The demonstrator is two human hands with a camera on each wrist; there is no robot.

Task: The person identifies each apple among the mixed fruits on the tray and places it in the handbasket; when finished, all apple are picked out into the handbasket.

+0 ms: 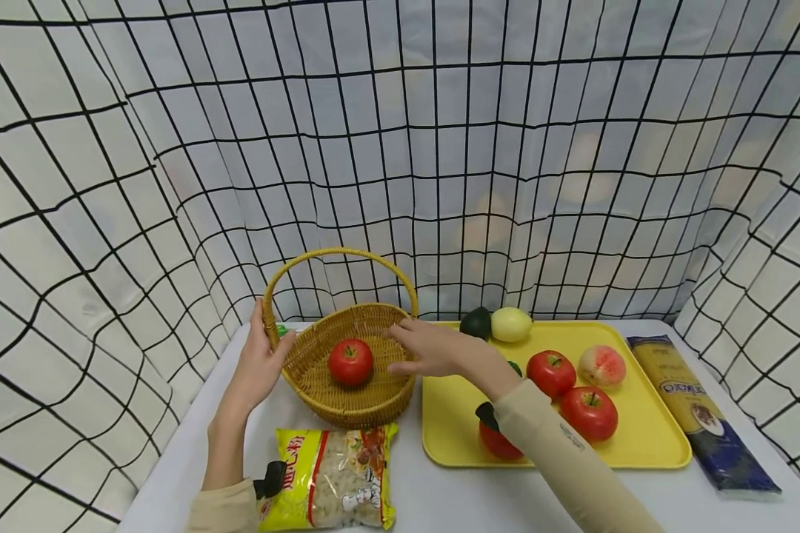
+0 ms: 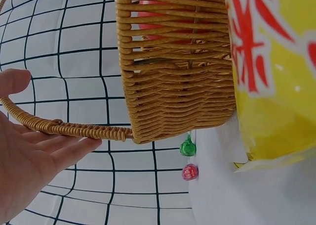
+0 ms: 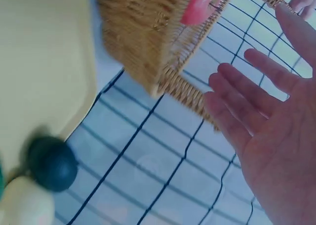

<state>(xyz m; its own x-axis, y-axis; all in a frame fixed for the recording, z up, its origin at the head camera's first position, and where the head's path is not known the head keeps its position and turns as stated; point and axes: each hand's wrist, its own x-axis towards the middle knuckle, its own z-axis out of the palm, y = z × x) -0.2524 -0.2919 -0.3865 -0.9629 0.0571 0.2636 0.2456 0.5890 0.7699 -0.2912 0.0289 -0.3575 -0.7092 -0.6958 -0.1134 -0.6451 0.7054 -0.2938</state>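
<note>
Plainly legible in red on the yellow packet (image 1: pixel 336 481) are Chinese characters, the last of them 粉, beside a cartoon chef; the long brown-and-blue packet (image 1: pixel 703 414) carries lettering ending "nkara". Behind the yellow packet on the bench (image 1: pixel 413 503), left of the yellow tray (image 1: pixel 450 440), is the golden-brown wicker basket (image 1: pixel 367 417), tightly woven, with one tall hooped handle (image 1: pixel 340 252). Inside it sits a glossy red apple (image 1: pixel 350 363), stem up. The left hand (image 1: pixel 260 366) has its fingers extended against the handle, thumb apart. The right hand (image 1: pixel 433 346) holds nothing, fingers outstretched beside the basket's right side; contact cannot be told.
</note>
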